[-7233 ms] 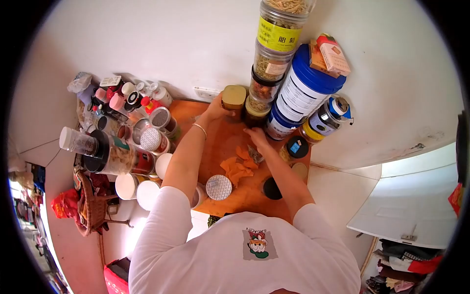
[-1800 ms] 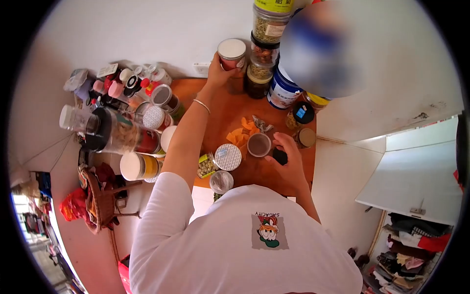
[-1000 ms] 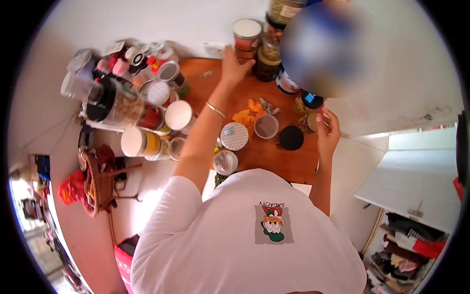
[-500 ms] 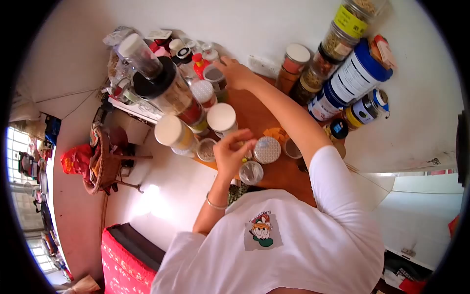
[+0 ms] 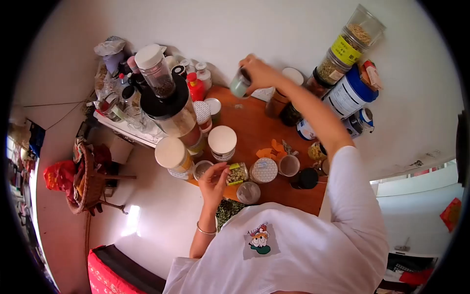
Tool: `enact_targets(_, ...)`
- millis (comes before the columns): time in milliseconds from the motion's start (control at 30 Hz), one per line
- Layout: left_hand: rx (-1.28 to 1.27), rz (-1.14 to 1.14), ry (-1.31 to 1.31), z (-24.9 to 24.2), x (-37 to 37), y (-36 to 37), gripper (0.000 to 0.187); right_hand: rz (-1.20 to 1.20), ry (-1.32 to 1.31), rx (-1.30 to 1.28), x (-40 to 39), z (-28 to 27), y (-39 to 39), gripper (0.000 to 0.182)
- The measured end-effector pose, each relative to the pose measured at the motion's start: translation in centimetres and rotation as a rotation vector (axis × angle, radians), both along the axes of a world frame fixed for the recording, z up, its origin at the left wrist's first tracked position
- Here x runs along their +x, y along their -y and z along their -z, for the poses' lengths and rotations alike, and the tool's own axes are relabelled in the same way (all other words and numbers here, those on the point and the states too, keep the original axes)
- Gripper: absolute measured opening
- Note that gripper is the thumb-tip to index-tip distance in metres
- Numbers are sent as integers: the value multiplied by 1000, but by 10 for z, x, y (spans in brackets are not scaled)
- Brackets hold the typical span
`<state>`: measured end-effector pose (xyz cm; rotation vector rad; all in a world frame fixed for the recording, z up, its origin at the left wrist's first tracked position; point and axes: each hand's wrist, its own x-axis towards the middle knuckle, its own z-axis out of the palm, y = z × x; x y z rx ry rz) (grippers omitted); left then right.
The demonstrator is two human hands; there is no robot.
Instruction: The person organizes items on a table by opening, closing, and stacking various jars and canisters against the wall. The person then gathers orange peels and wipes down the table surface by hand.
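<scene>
My right hand [image 5: 258, 74] is wrapped round a clear jar [image 5: 240, 85] with a pale greenish end, held tilted above the far part of the wooden table [image 5: 240, 115]. My left hand [image 5: 214, 179], with a bangle at its wrist, has its fingers curled at the end of a clear jar with a yellow label [image 5: 237, 174], full of small pale pieces. This jar lies on its side. Close by are a jar with a patterned lid [image 5: 264, 170], an open clear container [image 5: 248, 193] and another clear container [image 5: 289, 165].
White-lidded tubs [image 5: 222, 140] and a blender [image 5: 176, 112] stand at the left. Stacked jars [image 5: 338, 56] and a large blue-and-white can [image 5: 345, 90] line the wall at the right. Orange pieces [image 5: 271, 150] lie mid-table. A wicker chair [image 5: 87, 181] stands farther left.
My right hand has lifted the jar from among the left-hand jars and carried it right. My left hand has moved slightly left and down, and the yellow-labelled jar shows more fully.
</scene>
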<state>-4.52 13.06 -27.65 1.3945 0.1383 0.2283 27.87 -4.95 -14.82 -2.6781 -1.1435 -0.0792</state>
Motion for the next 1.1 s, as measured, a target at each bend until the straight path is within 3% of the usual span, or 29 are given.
enact_targets(100, 51, 5, 44, 1, 4, -4, 17, 88, 76, -134, -17, -78, 48, 87)
enact_targets(200, 106, -3, 68, -6, 10, 0, 15, 189, -29, -266, -14, -113, 79, 86)
enact_targets(300, 149, 2, 100, -12, 12, 4, 15, 252, -6, -460, -1, -107, 92, 85)
enact_targets(633, 172, -73, 122, -6, 7, -2, 17, 292, 6, -491, 12, -89, 111, 83)
enact_targets(733, 262, -137, 125, -15, 10, 1, 19, 294, 75, -554, 6, -90, 107, 84)
enact_targets(833, 606, -264, 309, -26, 20, 9, 32, 301, 104, -573, 3, -89, 107, 85)
enact_targets(1100, 870, -246, 319, -44, 42, 15, 46, 303, 77, -504, 0, -87, 111, 93)
